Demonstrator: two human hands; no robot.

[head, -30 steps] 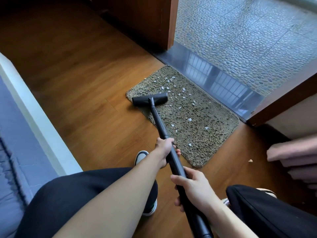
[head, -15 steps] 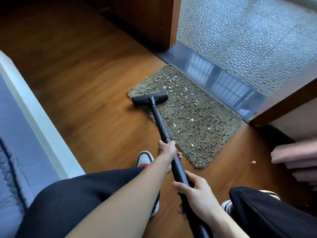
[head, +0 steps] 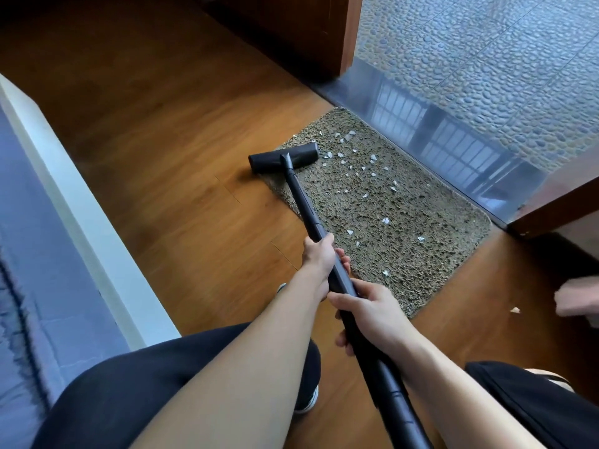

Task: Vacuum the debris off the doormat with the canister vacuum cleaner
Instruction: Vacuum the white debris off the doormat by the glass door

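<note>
While both hands hold the black wand (head: 304, 202), the right hand (head: 372, 315) sits nearest the body, its grip closed round the tube with the fingers curled underneath. Just ahead, the left hand (head: 319, 257) keeps a full grip on the same wand. Farther out, the floor head (head: 283, 158) rests on the left end of the doormat (head: 405, 228), partly overhanging the wooden floor (head: 162, 157). White debris (head: 385, 221) lies scattered over the mat to the head's right. The mat's far edge lies along the grey threshold (head: 437, 131).
</note>
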